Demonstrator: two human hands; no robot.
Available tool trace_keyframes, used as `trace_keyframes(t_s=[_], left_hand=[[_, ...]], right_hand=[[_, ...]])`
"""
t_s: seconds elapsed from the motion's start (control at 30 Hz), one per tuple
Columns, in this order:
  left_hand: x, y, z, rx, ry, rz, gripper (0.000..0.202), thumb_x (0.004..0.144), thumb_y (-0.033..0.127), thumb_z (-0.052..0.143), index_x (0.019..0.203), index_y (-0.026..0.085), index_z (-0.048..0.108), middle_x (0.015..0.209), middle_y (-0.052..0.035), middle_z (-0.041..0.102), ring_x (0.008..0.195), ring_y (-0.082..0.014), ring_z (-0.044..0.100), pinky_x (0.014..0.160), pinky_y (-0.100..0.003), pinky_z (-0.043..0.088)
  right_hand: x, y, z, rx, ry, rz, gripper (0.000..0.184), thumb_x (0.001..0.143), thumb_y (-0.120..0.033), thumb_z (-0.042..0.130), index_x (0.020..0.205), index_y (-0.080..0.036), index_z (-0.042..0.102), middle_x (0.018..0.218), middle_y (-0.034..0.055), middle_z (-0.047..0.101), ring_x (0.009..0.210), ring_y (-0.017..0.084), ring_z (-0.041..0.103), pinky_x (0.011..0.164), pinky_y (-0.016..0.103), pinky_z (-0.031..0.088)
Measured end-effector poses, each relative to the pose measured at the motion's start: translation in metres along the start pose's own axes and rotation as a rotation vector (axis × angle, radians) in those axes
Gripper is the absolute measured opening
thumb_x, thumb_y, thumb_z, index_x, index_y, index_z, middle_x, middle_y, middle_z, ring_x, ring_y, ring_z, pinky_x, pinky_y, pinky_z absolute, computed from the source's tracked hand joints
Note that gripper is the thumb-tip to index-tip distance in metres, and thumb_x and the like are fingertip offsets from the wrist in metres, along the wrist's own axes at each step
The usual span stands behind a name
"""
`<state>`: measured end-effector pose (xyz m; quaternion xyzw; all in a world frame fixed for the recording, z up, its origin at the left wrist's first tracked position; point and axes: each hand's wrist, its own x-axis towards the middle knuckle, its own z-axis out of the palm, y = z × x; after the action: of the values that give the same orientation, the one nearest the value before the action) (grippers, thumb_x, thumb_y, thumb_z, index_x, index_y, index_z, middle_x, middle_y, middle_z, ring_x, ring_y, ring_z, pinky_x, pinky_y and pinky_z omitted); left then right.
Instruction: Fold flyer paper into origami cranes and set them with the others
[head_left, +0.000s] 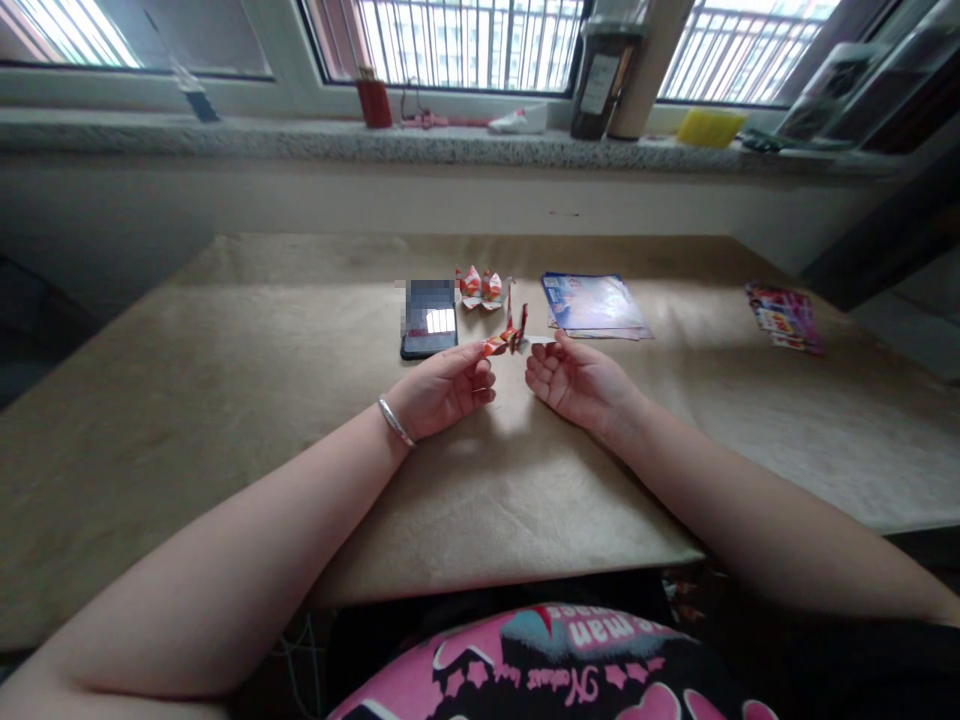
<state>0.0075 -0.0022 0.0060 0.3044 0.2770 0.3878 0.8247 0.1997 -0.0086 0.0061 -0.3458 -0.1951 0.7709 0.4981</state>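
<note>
Between both hands is a small folded paper crane (514, 333), red and orange with a white part. My left hand (448, 388), with a silver bracelet on the wrist, pinches the crane's left wing tip. My right hand (574, 380) pinches the white right wing tip, palm turned up and fingers curled. The crane is held just above the brown paper-covered table (247, 400). Another folded red and white paper piece (481, 288) lies on the table behind the crane.
A dark phone (429, 320) lies just behind my left hand. A stack of bluish printed sheets (592, 305) lies behind my right hand, and a colourful leaflet (784, 316) at the far right. The window sill (300, 140) carries a red cup (373, 101), a dark jar (602, 80) and a yellow sponge (709, 127).
</note>
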Motion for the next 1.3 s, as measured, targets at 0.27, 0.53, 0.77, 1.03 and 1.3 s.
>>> trace_keyframes(t_s=[0.27, 0.53, 0.77, 1.03, 1.3], left_hand=[[0.002, -0.002, -0.004, 0.026, 0.007, -0.009, 0.015, 0.088, 0.025, 0.061, 0.083, 0.011, 0.063, 0.061, 0.0012, 0.063, 0.055, -0.0066, 0.059, 0.059, -0.019, 0.047], [0.0, 0.0, -0.003, 0.068, 0.005, 0.053, 0.009, 0.084, 0.021, 0.066, 0.087, 0.013, 0.064, 0.075, -0.0013, 0.068, 0.061, -0.0081, 0.062, 0.06, -0.02, 0.05], [0.0, -0.002, 0.001, 0.175, 0.115, 0.091, 0.013, 0.082, 0.023, 0.068, 0.084, 0.01, 0.067, 0.077, -0.0067, 0.07, 0.059, -0.0073, 0.06, 0.057, -0.017, 0.048], [0.0, -0.002, 0.002, 0.265, 0.248, 0.159, 0.019, 0.076, 0.027, 0.073, 0.082, 0.01, 0.069, 0.081, -0.0081, 0.071, 0.061, -0.0071, 0.06, 0.058, -0.017, 0.047], [-0.004, -0.006, 0.001, 0.587, 0.108, 0.226, 0.024, 0.075, 0.036, 0.072, 0.085, 0.013, 0.072, 0.079, -0.0069, 0.071, 0.065, -0.0107, 0.058, 0.061, -0.021, 0.043]], right_hand=[[0.001, -0.001, 0.002, 0.028, 0.022, -0.066, 0.03, 0.09, -0.031, 0.056, 0.062, -0.02, 0.051, 0.063, -0.005, 0.065, 0.058, 0.006, 0.059, 0.059, 0.018, 0.048], [0.005, -0.004, -0.004, -0.009, 0.071, -0.082, 0.025, 0.088, -0.031, 0.058, 0.066, -0.02, 0.052, 0.065, -0.0048, 0.066, 0.057, 0.007, 0.058, 0.057, 0.019, 0.046], [0.005, -0.011, -0.003, 0.006, 0.149, -0.022, 0.031, 0.096, -0.031, 0.039, 0.07, -0.02, 0.05, 0.062, -0.0024, 0.064, 0.049, 0.007, 0.054, 0.047, 0.017, 0.042], [0.003, 0.004, -0.005, -0.472, 0.087, -0.333, 0.027, 0.07, -0.026, 0.069, 0.085, -0.023, 0.046, 0.075, -0.0055, 0.063, 0.051, 0.006, 0.052, 0.047, 0.019, 0.04], [0.006, 0.006, -0.008, -0.908, 0.162, -0.694, 0.021, 0.072, -0.034, 0.071, 0.077, -0.022, 0.054, 0.067, -0.0064, 0.054, 0.052, 0.007, 0.042, 0.05, 0.023, 0.033]])
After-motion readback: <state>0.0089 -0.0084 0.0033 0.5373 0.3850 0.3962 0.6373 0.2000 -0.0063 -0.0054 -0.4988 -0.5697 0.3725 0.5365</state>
